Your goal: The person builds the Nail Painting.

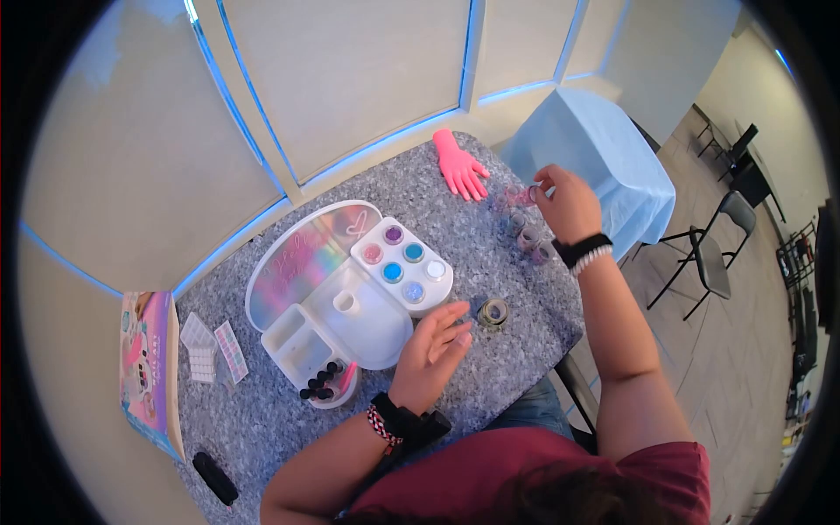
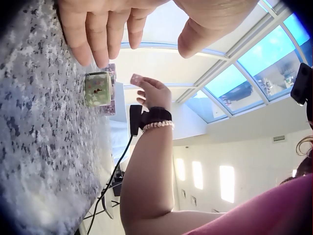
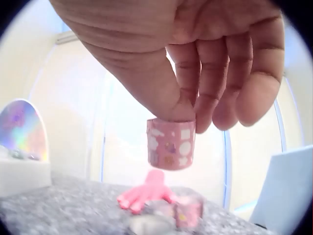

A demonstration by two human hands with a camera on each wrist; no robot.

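My right hand pinches a pink sticker roll printed with white shapes between thumb and fingers. The roll hangs above the table's far right part, over several similar rolls lined up there. My left hand is held over the table with its fingers extended and thumb apart, gripping nothing. Just beyond its fingertips a pale green roll rests on the granite-patterned table; the left wrist view also shows this green roll near the fingers.
A white nail-art station holds pots of glitter and black-capped bottles. A pink model hand lies at the back. Left are a box, a white nail-tip case and a black pouch. A blue-covered table stands beyond.
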